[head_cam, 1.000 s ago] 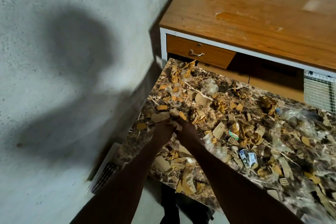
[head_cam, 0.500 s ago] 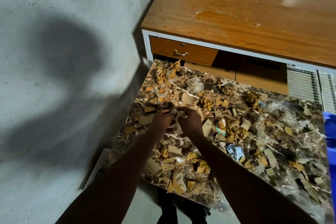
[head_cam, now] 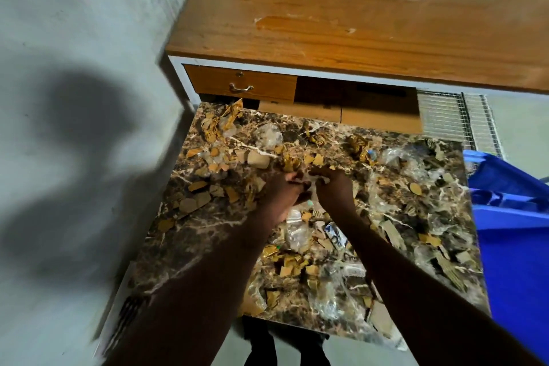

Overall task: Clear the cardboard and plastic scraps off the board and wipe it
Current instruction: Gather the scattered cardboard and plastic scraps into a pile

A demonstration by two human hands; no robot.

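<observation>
Head view: no writing could be read; one blue-and-white printed wrapper (head_cam: 335,236) lay near the board's middle, its print too blurred to make out. The board (head_cam: 190,235), marbled brown with white veins, was strewn with cardboard scraps (head_cam: 258,159) and clear plastic scraps (head_cam: 297,232), thickest from 12 round to 5 o'clock, thinner at 9. Both hands met just above centre. The left hand (head_cam: 282,192) and right hand (head_cam: 334,187) had their fingers curled around a pale scrap (head_cam: 309,181) between them; how firmly either gripped it I could not tell. A wooden desk (head_cam: 356,24) with a drawer (head_cam: 240,83) stood at 12 o'clock, a grey wall (head_cam: 74,38) at 9, a blue bin (head_cam: 517,232) at 3, touching the board's edge.
</observation>
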